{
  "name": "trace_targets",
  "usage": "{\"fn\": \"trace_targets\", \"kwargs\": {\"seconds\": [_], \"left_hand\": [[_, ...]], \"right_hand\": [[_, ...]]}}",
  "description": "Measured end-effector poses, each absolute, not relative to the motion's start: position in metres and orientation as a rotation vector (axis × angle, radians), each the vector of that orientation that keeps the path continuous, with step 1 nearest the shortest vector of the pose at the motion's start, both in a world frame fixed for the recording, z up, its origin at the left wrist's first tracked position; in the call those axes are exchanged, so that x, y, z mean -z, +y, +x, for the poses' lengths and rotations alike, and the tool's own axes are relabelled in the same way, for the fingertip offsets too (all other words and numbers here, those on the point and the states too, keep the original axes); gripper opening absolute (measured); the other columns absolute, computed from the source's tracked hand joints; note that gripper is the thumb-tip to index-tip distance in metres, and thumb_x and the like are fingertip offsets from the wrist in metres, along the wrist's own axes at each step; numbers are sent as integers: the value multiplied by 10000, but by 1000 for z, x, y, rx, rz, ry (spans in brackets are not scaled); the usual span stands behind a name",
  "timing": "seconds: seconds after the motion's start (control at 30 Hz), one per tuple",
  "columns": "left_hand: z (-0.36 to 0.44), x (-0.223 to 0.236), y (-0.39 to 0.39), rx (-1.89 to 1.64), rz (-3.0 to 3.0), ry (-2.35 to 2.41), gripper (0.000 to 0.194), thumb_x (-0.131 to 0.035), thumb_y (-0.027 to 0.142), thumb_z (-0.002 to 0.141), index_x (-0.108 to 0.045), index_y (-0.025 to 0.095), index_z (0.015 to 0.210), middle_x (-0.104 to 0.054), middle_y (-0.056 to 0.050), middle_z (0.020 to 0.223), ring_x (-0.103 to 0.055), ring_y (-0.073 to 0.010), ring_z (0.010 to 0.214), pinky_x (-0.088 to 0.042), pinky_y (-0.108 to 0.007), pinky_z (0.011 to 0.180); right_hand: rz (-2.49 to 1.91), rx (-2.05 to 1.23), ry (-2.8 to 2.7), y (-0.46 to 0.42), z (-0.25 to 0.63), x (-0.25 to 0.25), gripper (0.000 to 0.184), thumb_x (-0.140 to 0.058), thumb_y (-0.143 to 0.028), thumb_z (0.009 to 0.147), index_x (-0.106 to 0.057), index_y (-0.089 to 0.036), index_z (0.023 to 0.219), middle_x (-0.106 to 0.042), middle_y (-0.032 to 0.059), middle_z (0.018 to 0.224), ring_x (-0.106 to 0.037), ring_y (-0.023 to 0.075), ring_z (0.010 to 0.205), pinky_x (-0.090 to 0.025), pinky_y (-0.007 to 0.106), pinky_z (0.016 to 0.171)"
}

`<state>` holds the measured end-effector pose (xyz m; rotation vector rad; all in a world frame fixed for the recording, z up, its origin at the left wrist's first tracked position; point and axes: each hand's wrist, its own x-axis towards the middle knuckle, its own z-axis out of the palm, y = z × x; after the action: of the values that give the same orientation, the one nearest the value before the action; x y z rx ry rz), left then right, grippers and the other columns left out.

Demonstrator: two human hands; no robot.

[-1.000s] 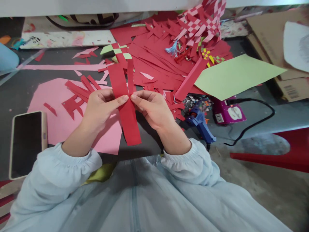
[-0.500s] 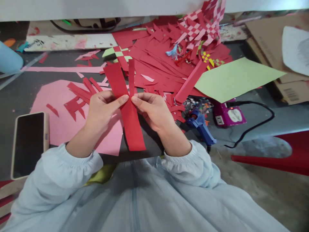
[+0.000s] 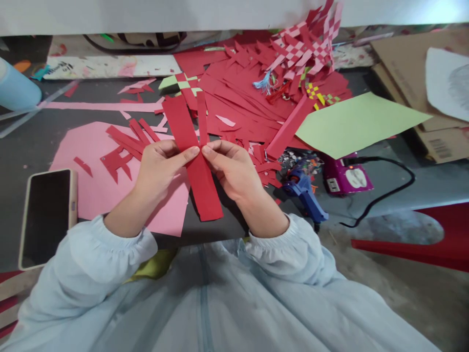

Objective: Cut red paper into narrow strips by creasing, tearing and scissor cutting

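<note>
Some fingers hide behind the long, flat red paper strip point(image 3: 205, 193). The left hand point(image 3: 160, 161) and right hand point(image 3: 233, 165) pinch it tight between them. I can't tell if the skinny red paper piece point(image 3: 202, 115) joins it. Past the left hand, a round blue thing point(image 3: 17, 85) is cut off.

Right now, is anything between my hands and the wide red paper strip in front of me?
Nothing visible: your left hand grips the wide red paper strip near its middle, and your right hand pinches at its right edge. The flat pink paper sheet lies beneath, not in the way.
</note>
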<state>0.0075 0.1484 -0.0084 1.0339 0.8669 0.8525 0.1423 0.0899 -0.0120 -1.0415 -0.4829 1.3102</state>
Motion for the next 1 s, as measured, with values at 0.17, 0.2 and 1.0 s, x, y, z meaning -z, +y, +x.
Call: {"fn": "trace_targets", "kwargs": {"seconds": [0.17,0.2,1.0], "left_hand": [[10,5,146,-891,1025,855,180,-887,284,650,-777,190,759,-767,-27,826,-698,-154,728,-577,-288,702],[10,5,146,-903,1033,858,172,-884,279,652,-778,191,755,-768,-26,825,-698,-150,722,-578,-285,701],[7,7,149,-867,1079,858,181,-888,276,640,-785,197,767,-779,-32,841,-717,-171,762,-592,-305,749]], "right_hand": [[-1052,-1329,-456,90,142,12,348,-911,-427,539,-670,-219,680,-609,-68,591,-566,87,595,-528,260,671],[-1045,-1329,-452,90,142,12,345,-912,-422,540,-673,-218,681,-609,-68,590,-565,86,594,-529,260,673],[-1023,-1336,-431,91,142,15,333,-929,-402,535,-689,-220,677,-686,-52,669,-596,83,621,-540,253,703]]}}
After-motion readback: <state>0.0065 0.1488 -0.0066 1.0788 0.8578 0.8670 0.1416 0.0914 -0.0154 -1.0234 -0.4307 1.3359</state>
